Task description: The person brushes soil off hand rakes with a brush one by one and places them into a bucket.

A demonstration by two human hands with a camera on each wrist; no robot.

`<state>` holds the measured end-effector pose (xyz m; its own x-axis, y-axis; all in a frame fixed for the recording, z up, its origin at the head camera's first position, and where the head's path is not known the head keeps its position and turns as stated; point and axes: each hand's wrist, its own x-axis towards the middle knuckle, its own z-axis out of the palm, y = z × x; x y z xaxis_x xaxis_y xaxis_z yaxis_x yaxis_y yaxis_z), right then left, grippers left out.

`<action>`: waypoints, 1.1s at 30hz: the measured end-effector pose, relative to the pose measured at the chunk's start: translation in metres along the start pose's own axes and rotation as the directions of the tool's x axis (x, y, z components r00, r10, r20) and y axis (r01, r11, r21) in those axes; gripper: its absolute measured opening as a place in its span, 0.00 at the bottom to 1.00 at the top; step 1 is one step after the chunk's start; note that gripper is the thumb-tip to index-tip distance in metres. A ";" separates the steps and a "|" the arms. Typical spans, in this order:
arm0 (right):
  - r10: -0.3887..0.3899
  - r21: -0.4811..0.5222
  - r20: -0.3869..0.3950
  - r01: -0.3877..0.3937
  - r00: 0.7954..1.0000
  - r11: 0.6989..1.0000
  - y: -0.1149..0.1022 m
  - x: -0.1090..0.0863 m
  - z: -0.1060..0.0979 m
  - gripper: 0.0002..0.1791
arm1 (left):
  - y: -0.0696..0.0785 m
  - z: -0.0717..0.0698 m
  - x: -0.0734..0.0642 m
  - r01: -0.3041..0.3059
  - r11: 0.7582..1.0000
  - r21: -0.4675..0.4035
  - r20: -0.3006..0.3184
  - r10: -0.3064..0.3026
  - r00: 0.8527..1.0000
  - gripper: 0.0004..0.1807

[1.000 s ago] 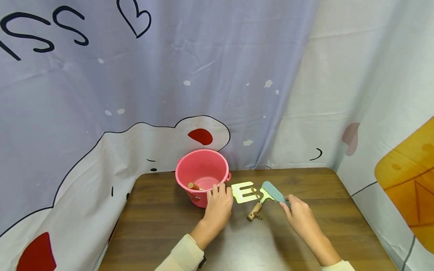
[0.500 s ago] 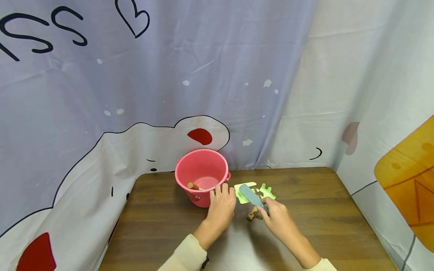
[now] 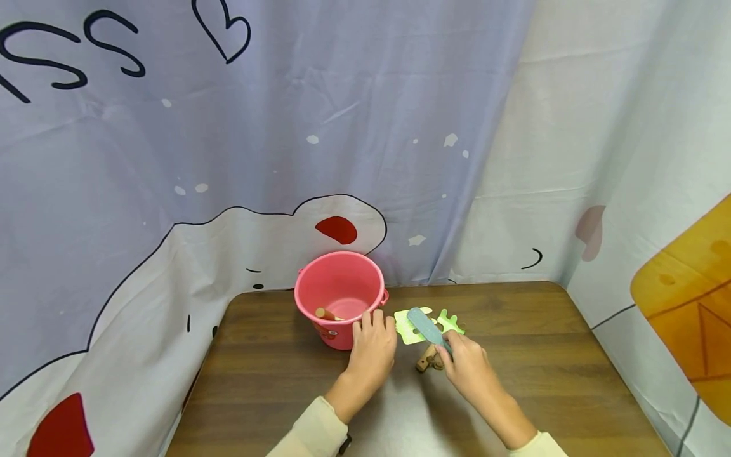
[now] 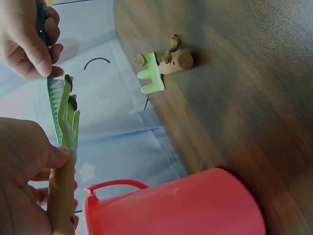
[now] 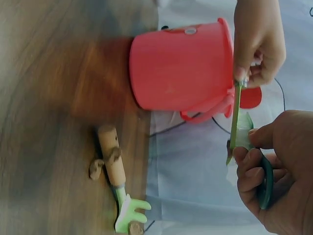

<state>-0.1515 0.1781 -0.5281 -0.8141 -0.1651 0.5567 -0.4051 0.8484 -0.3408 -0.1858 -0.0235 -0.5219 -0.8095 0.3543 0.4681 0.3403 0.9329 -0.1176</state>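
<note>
My left hand (image 3: 371, 355) grips the wooden handle (image 4: 61, 196) of a lime-green toy garden fork (image 3: 404, 328), raised beside the bucket. Brown crumb-like lumps cling to its tines in the left wrist view. In my right hand (image 3: 473, 365) is a teal brush (image 3: 424, 325), pinched by its handle (image 5: 265, 182). Its bristles (image 4: 56, 95) face the fork's tines and lie against them. Beneath the hands a small green rake (image 5: 131, 211) with a wooden handle (image 5: 111, 154) rests on the table, with brown lumps (image 5: 96, 169) on and beside it.
A pink bucket (image 3: 337, 335) stands on the wooden table (image 3: 257, 381) just left of the hands. Inside it shows the wooden end of another tool (image 3: 325, 314). A printed curtain (image 3: 400, 158) hangs along the table's back edge.
My right hand has carried the brush leftward from over the rake onto the fork, then slid it slightly back. The left hand with the fork has shifted a little to the right.
</note>
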 end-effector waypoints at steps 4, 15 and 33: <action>-0.001 -0.020 -0.005 0.001 1.000 1.000 0.006 -0.001 -0.001 0.13 | -0.001 -0.002 -0.001 0.008 1.000 -0.008 0.007 -0.008 1.000 0.13; 0.046 -0.002 0.018 -0.046 0.999 0.999 0.019 -0.005 -0.004 0.12 | -0.004 0.001 -0.003 -0.005 1.000 -0.001 -0.021 0.005 1.000 0.14; 0.125 -0.011 0.035 -0.125 0.992 0.992 0.047 -0.009 -0.013 0.10 | -0.008 -0.004 -0.007 -0.009 1.000 -0.016 -0.022 0.009 1.000 0.18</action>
<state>-0.1578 0.2259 -0.5386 -0.8725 -0.0748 0.4829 -0.2956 0.8677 -0.3996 -0.1810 -0.0335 -0.5205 -0.7957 0.3611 0.4863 0.3553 0.9285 -0.1080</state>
